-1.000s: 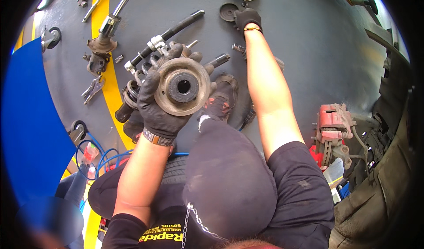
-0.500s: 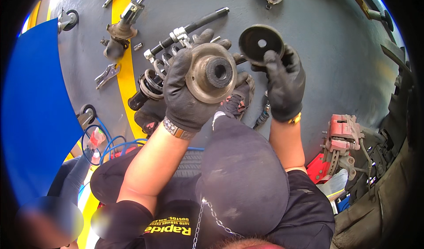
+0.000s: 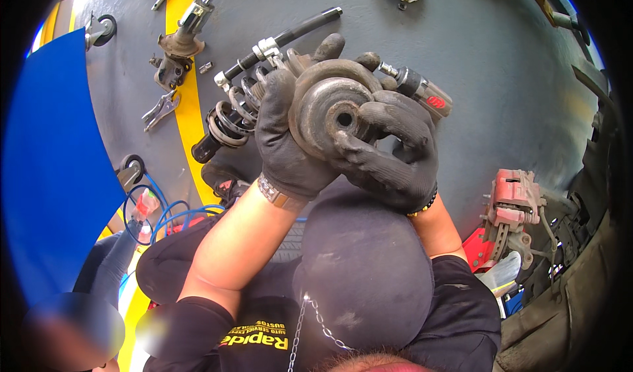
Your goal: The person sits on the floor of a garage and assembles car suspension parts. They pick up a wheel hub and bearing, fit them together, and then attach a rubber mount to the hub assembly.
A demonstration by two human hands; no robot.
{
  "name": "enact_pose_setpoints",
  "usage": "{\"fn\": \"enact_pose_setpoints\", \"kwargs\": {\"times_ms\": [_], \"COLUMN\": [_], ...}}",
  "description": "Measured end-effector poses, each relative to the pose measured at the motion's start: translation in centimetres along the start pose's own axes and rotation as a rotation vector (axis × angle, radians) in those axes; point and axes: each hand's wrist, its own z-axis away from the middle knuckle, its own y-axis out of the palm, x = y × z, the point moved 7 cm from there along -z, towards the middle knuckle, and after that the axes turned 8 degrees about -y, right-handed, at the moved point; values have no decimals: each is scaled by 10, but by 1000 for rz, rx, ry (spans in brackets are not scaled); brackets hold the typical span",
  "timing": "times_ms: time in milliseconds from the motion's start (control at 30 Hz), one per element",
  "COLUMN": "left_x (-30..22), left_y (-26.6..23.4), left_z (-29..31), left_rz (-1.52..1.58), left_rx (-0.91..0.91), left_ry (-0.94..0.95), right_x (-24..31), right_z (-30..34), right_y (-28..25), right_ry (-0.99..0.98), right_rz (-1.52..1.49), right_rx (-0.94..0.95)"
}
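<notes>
My gloved left hand [image 3: 283, 134] is wrapped round the side of a thick, worn round strut mount [image 3: 304, 88]. Over its face sits a dished metal disc [image 3: 330, 100] with a hole in the middle, gripped at its right side by the bent fingers of my gloved right hand [image 3: 402, 157]. The two parts touch, rims nearly lined up; how they fit together inside is hidden. Just left of my left hand lies a strut with a coil spring [image 3: 227, 121], a spring compressor [image 3: 287, 41] along it. Beyond my right hand rests a grey and black air tool [image 3: 422, 90].
Locking pliers [image 3: 160, 110], a small socket [image 3: 206, 67] and another strut [image 3: 181, 45] lie near the yellow floor stripe [image 3: 191, 111]. A blue panel [image 3: 59, 161] on castors stands left, near a blue hose [image 3: 158, 207]. A red brake caliper [image 3: 513, 194] is at right.
My right hand has moved left with the disc, bringing it from apart onto the round mount. My left hand has shifted slightly right. The air tool now shows beyond my right hand.
</notes>
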Motion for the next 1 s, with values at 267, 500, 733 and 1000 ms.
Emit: {"fn": "enact_pose_setpoints", "kwargs": {"times_ms": [267, 500, 733, 1000], "left_x": [9, 7, 0, -7], "left_y": [-2, -8, -8, -5], "left_z": [0, -1, 5, 18], "left_rz": [153, 40, -145, 51], "left_rx": [80, 50, 10, 144], "left_ry": [-68, -41, -43, -184], "right_x": [-11, -17, -17, -86], "right_z": [13, -1, -2, 33], "right_y": [0, 3, 3, 11], "right_ry": [111, 226, 177, 330], "right_rz": [42, 41, 52, -276], "right_rx": [-87, 20, 60, -353]}}
